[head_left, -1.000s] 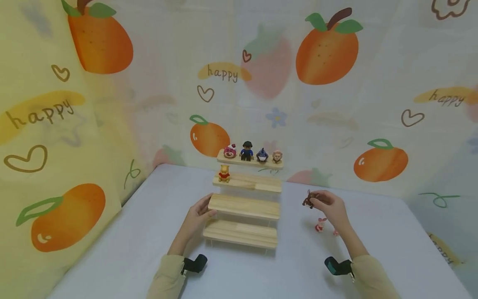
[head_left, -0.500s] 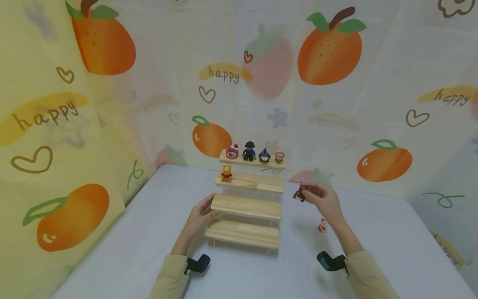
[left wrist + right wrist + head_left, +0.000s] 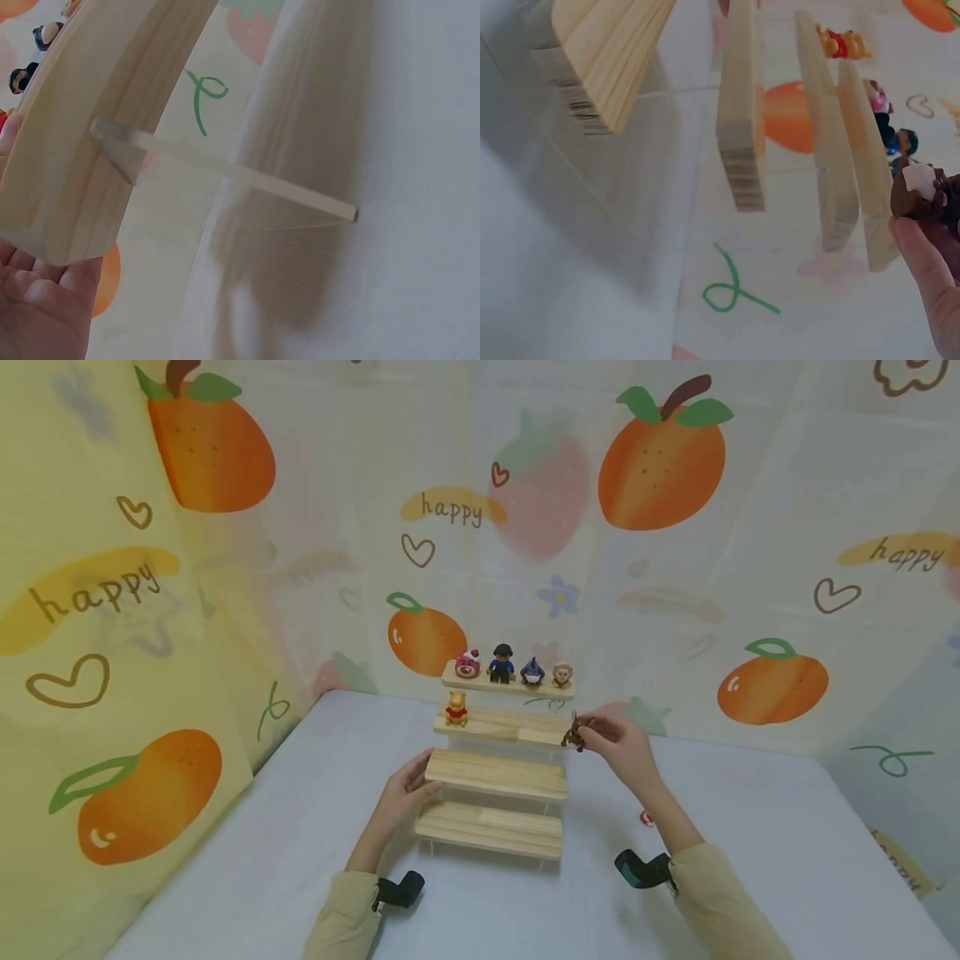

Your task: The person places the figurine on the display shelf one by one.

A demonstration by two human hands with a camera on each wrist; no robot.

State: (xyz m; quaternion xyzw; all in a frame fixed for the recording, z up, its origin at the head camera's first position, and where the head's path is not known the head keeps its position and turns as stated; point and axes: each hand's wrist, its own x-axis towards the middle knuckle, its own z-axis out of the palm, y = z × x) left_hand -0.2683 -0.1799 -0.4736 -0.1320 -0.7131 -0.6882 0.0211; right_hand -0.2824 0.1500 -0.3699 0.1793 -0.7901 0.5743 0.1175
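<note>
Right hand (image 3: 621,748) keeps a pinching grip on a small brown figurine (image 3: 573,737), thumb and fingertips closed around it, and I see it held in the air just off the right end of the second-highest step of the wooden tiered stand (image 3: 495,777); from the head view it looks apart from the wood, though I cannot be sure it is not brushing the edge. On the right wrist view the brown figurine (image 3: 922,191) sits against my fingertips (image 3: 915,244) with the step ends close beside it. Left hand (image 3: 405,793) has its fingers curled over the left end of the third step down, holding the stand in place; the left wrist view shows my palm (image 3: 37,300) pressed under that plank's corner. Higher on the stand, a yellow bear figurine (image 3: 456,708) stands upright at the left end of the second step, and the top step carries four figures in a row: a pink bear head (image 3: 467,666), a dark-haired figure in blue (image 3: 502,662), a blue shark figure (image 3: 532,671) and a tan monkey figure (image 3: 562,674). A pink figurine (image 3: 647,817) lies on the white desk (image 3: 787,843) right of the stand, mostly hidden behind my right forearm.
</note>
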